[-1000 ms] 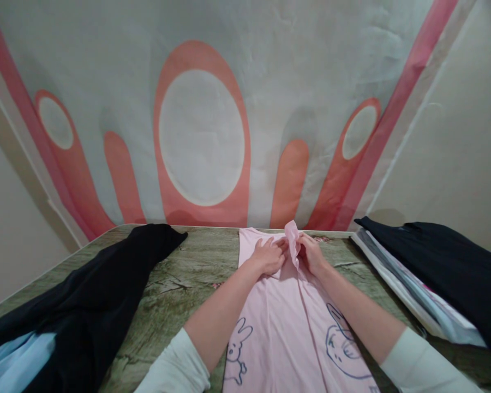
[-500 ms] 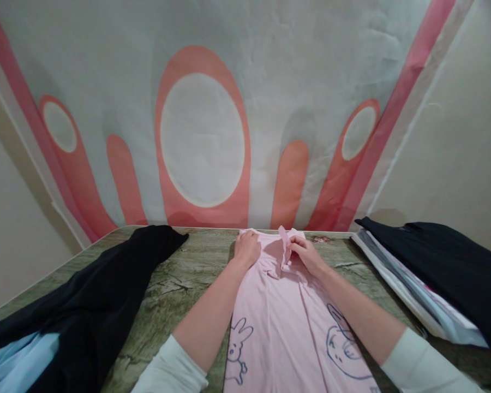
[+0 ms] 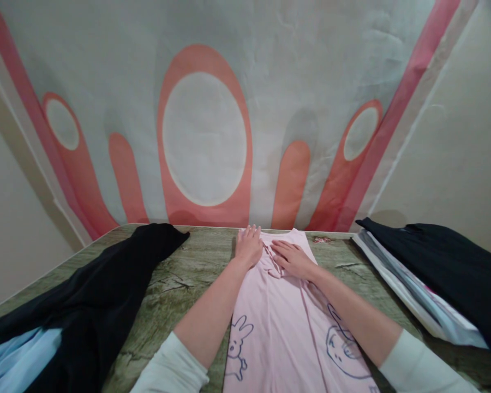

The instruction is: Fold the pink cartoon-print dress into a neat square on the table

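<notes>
A pink garment (image 3: 286, 322) with dark line drawings of a rabbit and a round face lies lengthwise before me. Its narrow upper end reaches the table's far edge. My left hand (image 3: 249, 245) rests flat on the upper left corner, fingers stretched out. On the upper middle, my right hand (image 3: 291, 257) lies with its fingers spread over a gathered ruffle or tie (image 3: 273, 266). Part of that ruffle is hidden under the right fingers. Neither hand grips the cloth.
On the left, a black garment (image 3: 106, 295) lies rumpled with light blue cloth (image 3: 24, 355) beside it. A stack of folded clothes (image 3: 409, 289), topped by a black one (image 3: 445, 267), sits at the right. The wood-patterned table (image 3: 175, 295) meets a printed backdrop (image 3: 270, 109).
My right hand has let go of the pink strip it was pinching up and now lies flat on the garment. The strip is down. My left fingers have straightened.
</notes>
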Demonstrator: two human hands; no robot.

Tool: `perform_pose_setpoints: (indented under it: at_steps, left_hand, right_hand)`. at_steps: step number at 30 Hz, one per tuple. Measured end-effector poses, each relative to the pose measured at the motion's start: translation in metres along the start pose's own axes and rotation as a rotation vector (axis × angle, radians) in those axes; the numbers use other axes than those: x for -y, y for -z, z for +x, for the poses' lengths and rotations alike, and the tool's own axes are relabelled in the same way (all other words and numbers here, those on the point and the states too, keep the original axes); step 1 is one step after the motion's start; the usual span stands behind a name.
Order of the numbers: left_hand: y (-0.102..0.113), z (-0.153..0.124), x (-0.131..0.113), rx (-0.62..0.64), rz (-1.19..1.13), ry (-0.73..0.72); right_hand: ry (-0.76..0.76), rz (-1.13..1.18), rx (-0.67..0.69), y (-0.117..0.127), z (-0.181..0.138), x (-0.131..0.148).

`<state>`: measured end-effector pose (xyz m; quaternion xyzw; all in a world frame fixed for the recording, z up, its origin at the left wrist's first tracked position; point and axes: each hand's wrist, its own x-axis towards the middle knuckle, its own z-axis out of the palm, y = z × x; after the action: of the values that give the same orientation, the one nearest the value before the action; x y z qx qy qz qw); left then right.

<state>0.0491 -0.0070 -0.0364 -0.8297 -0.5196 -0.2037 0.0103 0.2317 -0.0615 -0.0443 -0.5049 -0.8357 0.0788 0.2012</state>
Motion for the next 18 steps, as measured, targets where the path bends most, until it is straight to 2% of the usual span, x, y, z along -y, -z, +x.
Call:
perform_pose_setpoints:
  at_steps: [3, 6, 8, 11, 18]
  left_hand:
    - [0.004, -0.001, -0.012, -0.026, -0.04, -0.193]
    - [0.003, -0.004, -0.024, 0.074, -0.089, -0.333]
    - [-0.001, -0.007, -0.029, 0.146, -0.099, -0.344]
    - [-0.006, -0.009, -0.028, 0.226, -0.073, -0.336]
    - [-0.011, -0.008, -0.022, 0.263, -0.025, -0.338]
  right_hand:
    - [-0.015, -0.049, 0.08, -0.002, 0.002, 0.002]
    - [0.024, 0.019, 0.028, -0.003, 0.005, -0.002]
    - [0.028, 0.074, -0.061, -0.002, 0.006, -0.009]
    - [-0.08, 0.012, -0.163, 0.0, 0.007, -0.025]
    - [-0.305, -0.236, 0.038, 0.003, 0.008, -0.054]
